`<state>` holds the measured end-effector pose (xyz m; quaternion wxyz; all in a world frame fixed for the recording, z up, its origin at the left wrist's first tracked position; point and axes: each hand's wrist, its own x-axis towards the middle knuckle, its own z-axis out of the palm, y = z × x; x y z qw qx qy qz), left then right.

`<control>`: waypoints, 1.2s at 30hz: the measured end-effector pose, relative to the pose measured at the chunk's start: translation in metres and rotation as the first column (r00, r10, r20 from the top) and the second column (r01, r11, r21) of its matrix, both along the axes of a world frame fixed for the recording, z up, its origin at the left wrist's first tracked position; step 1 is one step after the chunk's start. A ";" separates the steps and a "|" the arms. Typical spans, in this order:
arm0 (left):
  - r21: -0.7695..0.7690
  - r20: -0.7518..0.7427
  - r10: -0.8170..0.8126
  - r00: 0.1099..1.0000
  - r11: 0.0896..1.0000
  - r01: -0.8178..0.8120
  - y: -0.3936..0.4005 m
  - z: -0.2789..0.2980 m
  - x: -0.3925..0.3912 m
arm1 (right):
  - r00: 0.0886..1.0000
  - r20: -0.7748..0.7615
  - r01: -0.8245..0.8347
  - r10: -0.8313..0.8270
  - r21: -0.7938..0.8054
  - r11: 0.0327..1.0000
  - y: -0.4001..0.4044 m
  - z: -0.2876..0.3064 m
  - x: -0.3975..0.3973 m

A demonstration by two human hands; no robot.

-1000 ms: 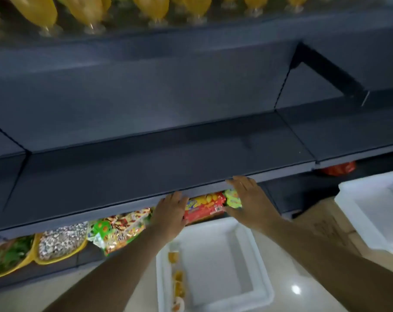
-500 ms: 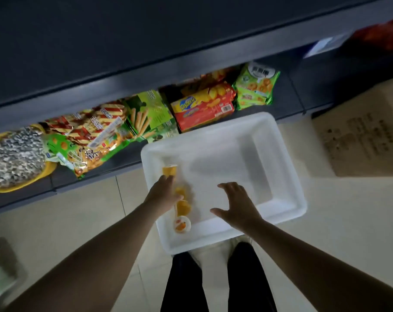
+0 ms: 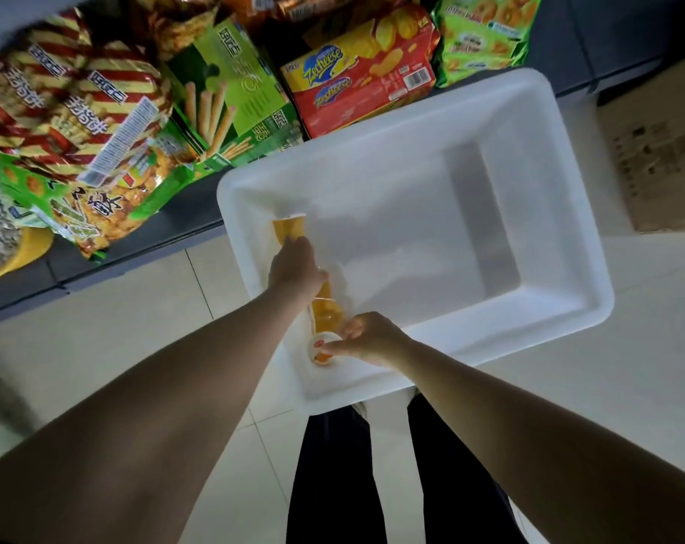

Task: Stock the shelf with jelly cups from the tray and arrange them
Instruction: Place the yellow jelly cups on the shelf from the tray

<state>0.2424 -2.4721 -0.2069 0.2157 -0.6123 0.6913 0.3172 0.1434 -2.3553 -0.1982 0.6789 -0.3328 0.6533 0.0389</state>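
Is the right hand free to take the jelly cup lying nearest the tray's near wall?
Probably yes. The right hand already has its fingertips on that jelly cup, nothing lies between them, and the left hand is busy farther along the row, near the white tray wall.

Pale tiled floor [image 3: 97,347]; dark low shelf [image 3: 615,41] of snacks.

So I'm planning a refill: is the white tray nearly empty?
Nearly empty: the white tray holds only a few orange jelly cups along one wall.
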 end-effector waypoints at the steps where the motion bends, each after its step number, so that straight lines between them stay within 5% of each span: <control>1: -0.002 -0.002 -0.002 1.000 1.000 0.002 0.001 -0.002 0.001 | 1.000 -0.002 0.017 -0.017 0.008 1.000 0.000 -0.002 0.003; 16: 0.074 -0.040 0.106 0.994 0.992 -0.103 0.005 -0.014 -0.002 | 0.969 0.030 0.239 -0.245 0.130 0.962 -0.007 -0.025 0.014; 30: 0.329 -0.179 0.359 0.916 0.899 -0.288 -0.009 -0.007 0.007 | 0.953 0.173 0.211 -0.249 0.210 0.955 -0.010 -0.030 0.009; 36: 0.325 -0.227 0.434 0.872 0.878 -0.353 -0.007 -0.008 0.009 | 0.959 0.180 0.175 -0.218 0.226 0.958 -0.011 -0.031 0.008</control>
